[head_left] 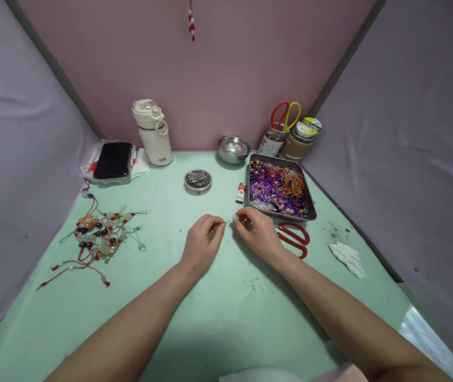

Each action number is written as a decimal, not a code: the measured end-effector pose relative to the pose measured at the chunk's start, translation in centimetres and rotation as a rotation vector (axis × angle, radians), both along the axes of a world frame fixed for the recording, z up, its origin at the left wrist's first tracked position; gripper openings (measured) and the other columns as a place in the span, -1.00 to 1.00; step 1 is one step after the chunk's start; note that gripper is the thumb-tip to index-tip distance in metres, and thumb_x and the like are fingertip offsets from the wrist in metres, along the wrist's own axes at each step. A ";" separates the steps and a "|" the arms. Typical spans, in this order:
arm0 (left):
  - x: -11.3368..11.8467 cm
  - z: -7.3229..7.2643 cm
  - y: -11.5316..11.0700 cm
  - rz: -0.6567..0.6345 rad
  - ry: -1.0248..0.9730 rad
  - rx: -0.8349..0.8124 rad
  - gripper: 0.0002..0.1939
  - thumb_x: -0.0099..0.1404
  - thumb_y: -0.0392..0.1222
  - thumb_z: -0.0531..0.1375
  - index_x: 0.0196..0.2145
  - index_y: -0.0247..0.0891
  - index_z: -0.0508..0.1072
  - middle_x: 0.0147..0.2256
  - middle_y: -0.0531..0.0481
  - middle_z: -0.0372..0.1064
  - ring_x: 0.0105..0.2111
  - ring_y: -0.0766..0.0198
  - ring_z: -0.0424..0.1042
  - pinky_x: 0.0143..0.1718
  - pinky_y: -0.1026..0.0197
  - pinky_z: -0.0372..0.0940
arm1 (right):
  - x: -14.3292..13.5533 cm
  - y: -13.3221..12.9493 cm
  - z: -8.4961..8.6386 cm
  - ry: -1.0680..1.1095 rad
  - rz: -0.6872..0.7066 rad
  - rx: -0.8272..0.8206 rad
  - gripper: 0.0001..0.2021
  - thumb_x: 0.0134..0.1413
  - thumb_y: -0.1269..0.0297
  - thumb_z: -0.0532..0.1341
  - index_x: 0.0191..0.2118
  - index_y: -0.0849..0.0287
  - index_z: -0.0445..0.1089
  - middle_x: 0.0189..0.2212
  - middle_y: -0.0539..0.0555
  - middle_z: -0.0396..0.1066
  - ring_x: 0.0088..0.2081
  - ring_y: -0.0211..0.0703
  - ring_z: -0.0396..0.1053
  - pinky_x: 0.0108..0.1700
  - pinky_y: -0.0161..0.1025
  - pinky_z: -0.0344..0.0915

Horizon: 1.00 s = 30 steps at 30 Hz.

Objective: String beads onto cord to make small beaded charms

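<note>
Above the middle of the table, my left hand point(206, 237) is closed in a pinch, thumb against forefinger. A thin pale strand, perhaps a cord end, sticks out from its fingertips toward the right. Just across a small gap, my right hand point(256, 229) pinches a small clear bead point(235, 218) between thumb and fingers. The strand's tip lies close to the bead; whether it passes through is too small to tell. Red-handled scissors point(298, 253) lie partly hidden behind my right wrist. A metal tray point(312, 209) full of purple, clear and dark beads with orange cord stands beyond my right hand.
A red-and-white lighter point(241, 193), a round tin point(198, 181) and a steel bowl point(233, 150) sit ahead. Finished beaded strings point(99, 233) lie left, near a phone point(113, 161) and bottle point(154, 132). Two jars point(272, 142) stand back right; crumpled tissue point(348, 258) lies right.
</note>
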<state>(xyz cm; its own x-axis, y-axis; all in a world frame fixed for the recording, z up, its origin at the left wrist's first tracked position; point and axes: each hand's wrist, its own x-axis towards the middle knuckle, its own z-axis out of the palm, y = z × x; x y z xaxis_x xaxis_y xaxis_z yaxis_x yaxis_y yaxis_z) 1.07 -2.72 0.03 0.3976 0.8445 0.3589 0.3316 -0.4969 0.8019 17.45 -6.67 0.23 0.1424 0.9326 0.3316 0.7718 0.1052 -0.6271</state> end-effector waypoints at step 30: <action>0.3 0.0 0.0 0.027 0.174 0.057 -0.89 0.25 -0.30 0.11 -0.41 -0.24 0.40 -0.49 0.06 0.35 -0.46 0.30 0.30 -0.30 0.20 0.16 | -0.3 -0.4 -1.2 0.108 0.073 0.131 -0.90 0.07 0.45 0.19 -0.28 0.13 0.34 -0.36 0.04 0.41 -0.31 -0.16 0.36 -0.29 -0.24 0.30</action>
<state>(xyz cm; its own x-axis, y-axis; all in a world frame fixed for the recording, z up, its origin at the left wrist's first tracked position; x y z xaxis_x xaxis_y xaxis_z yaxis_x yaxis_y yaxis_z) 1.35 -2.75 0.06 0.4355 0.8359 0.3341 0.4770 -0.5290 0.7018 17.18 -7.06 -0.94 0.1172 0.8915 0.4376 0.6884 0.2447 -0.6829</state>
